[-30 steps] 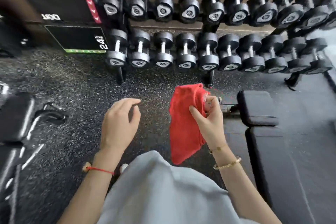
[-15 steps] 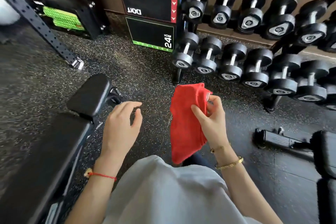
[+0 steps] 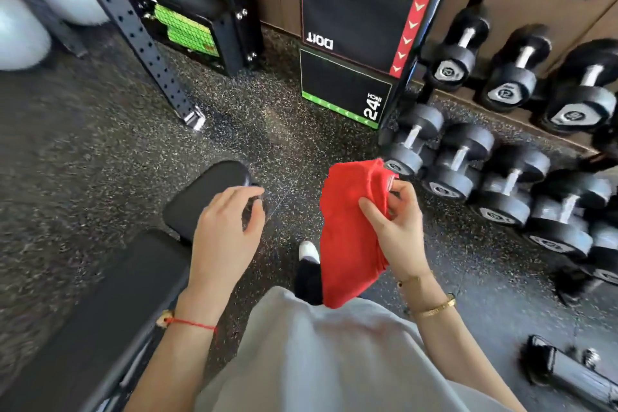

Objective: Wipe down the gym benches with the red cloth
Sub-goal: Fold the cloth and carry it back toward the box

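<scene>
The red cloth (image 3: 347, 237) hangs in front of my body, pinched near its top edge by my right hand (image 3: 398, 227). A black padded gym bench (image 3: 100, 304) runs from the lower left toward the middle, with its smaller head pad (image 3: 204, 197) at the far end. My left hand (image 3: 224, 237) hovers above the bench's near end with loosely curled fingers and holds nothing. Neither the cloth nor either hand touches the bench.
A rack of black dumbbells (image 3: 501, 177) fills the right side. A black plyo box (image 3: 361, 33) stands at the back centre, a perforated steel upright (image 3: 133, 33) at the back left. A metal bench foot (image 3: 568, 375) lies at the lower right. Speckled rubber floor (image 3: 250, 130) lies ahead.
My view has swung left: the right-hand bench has left the frame and the left-hand bench has come under my left hand. Both hands keep their pose, the cloth still hanging from my right.
</scene>
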`<state>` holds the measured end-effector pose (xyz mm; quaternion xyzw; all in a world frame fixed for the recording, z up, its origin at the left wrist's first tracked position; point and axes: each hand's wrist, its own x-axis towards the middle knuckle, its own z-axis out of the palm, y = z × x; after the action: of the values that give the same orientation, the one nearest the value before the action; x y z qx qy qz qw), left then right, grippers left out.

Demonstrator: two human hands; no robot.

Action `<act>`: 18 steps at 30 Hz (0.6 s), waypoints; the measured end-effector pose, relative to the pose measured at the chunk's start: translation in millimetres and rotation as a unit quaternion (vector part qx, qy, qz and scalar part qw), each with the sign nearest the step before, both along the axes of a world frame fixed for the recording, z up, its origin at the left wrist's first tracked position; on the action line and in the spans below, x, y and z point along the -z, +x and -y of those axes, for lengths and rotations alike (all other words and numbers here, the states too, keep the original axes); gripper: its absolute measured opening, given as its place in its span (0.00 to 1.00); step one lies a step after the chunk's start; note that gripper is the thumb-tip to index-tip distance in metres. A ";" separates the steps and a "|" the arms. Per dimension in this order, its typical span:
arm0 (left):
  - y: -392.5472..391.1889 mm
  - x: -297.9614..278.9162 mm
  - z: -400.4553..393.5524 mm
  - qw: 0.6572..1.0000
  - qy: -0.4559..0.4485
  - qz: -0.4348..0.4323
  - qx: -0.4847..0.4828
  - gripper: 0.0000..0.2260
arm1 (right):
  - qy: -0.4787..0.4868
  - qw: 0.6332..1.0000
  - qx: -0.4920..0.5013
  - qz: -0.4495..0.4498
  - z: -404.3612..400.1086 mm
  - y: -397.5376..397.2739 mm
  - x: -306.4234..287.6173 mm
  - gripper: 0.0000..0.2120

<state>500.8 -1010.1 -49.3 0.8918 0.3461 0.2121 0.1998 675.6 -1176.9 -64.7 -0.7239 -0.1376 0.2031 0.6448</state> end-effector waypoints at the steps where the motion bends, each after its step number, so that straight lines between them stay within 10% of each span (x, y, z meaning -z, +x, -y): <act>1: 15.4 -2.5 -19.4 1.000 0.002 0.000 -0.003 0.09 | 0.002 1.000 -0.008 -0.003 -20.9 16.7 -1.1 0.15; 18: 241.8 -10.9 -294.6 1.000 -0.007 0.013 -0.019 0.10 | -0.010 0.999 -0.043 0.024 -303.0 253.2 -17.0 0.15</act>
<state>742.7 -715.5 -38.4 0.8808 0.3615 0.2256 0.2063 928.7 -873.9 -47.6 -0.7283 -0.1826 0.2144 0.6248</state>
